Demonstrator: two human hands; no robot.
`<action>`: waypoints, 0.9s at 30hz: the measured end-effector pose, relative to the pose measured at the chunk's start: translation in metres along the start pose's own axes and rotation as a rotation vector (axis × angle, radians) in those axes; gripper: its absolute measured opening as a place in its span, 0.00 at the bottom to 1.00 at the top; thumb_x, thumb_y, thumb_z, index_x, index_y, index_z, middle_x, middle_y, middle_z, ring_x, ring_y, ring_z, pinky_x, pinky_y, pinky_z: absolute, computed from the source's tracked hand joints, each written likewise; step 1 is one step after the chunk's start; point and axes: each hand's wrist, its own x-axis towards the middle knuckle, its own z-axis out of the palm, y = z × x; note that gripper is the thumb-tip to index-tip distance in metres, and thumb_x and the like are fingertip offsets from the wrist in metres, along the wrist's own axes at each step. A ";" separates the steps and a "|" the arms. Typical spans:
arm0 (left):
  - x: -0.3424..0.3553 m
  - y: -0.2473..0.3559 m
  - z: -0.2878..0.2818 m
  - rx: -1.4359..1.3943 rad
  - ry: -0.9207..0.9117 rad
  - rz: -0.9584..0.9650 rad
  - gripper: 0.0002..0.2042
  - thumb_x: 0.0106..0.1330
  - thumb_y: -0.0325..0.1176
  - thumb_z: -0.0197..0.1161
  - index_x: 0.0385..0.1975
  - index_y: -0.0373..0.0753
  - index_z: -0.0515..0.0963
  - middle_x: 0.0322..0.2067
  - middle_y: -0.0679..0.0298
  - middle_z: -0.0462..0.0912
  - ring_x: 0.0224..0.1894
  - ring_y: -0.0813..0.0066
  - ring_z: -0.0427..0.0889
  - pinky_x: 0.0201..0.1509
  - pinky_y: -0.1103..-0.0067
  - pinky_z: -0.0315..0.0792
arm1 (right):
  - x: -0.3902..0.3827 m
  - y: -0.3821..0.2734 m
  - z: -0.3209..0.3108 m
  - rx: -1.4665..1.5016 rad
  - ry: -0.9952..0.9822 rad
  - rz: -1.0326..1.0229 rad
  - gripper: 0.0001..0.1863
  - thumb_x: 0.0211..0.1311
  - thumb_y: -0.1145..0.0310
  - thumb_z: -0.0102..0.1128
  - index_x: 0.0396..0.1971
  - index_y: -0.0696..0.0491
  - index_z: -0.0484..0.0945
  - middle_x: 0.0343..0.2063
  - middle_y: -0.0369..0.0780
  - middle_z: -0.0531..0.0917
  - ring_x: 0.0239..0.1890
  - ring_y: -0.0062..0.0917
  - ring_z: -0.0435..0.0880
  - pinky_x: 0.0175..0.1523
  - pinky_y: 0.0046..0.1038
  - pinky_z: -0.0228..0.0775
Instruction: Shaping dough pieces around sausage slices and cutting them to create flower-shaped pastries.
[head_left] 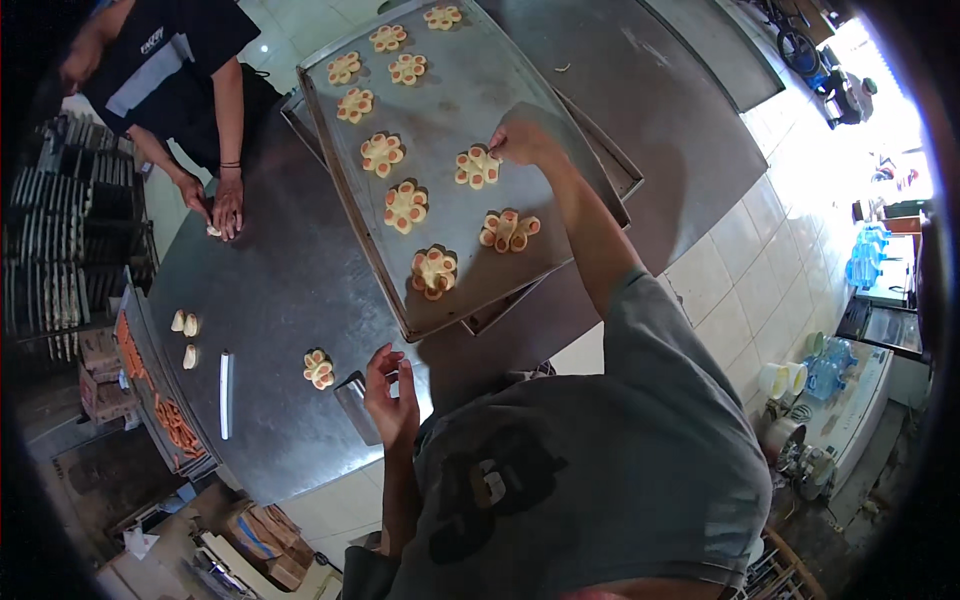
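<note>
My right hand (525, 140) reaches over a large metal baking tray (440, 120), its fingertips pinched at the edge of a flower-shaped sausage bun (477, 167) of raw dough. Several similar flowers with sausage-slice petals lie in rows on this tray, one of them a spread-out bun (509, 231) close to my right forearm. My left hand (392, 395) is held above the table by the tray's near corner, empty, with fingers apart and loosely bent. Below it lies a flat metal scraper (357, 408), and to its left sits another flower-shaped bun (318, 369).
Across the dark table (270, 290), a co-worker's hands (222, 205) press a small dough piece. Small dough pieces (189, 325) and a long white strip (225, 395) lie at left, near a tray of sausages (175, 425). Another tray (605, 150) sits beneath mine.
</note>
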 end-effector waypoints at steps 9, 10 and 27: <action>0.002 0.000 -0.006 0.005 -0.027 -0.024 0.16 0.72 0.29 0.60 0.57 0.33 0.72 0.43 0.62 0.80 0.45 0.74 0.78 0.54 0.77 0.72 | -0.028 0.011 0.047 -0.155 0.464 -0.125 0.16 0.67 0.58 0.56 0.50 0.46 0.82 0.49 0.45 0.82 0.52 0.36 0.82 0.56 0.38 0.74; 0.001 -0.008 -0.008 0.004 -0.006 -0.004 0.16 0.71 0.28 0.60 0.57 0.33 0.72 0.43 0.61 0.81 0.44 0.75 0.79 0.52 0.77 0.73 | -0.042 0.007 0.059 -0.147 0.605 -0.221 0.21 0.69 0.56 0.52 0.59 0.42 0.78 0.60 0.47 0.77 0.62 0.38 0.76 0.65 0.38 0.68; -0.040 -0.070 -0.046 -0.139 0.107 -0.061 0.07 0.73 0.32 0.60 0.36 0.35 0.77 0.31 0.65 0.81 0.34 0.82 0.76 0.38 0.83 0.68 | -0.270 0.001 0.110 0.196 1.031 0.045 0.12 0.68 0.66 0.58 0.45 0.56 0.78 0.39 0.44 0.81 0.44 0.39 0.79 0.53 0.39 0.69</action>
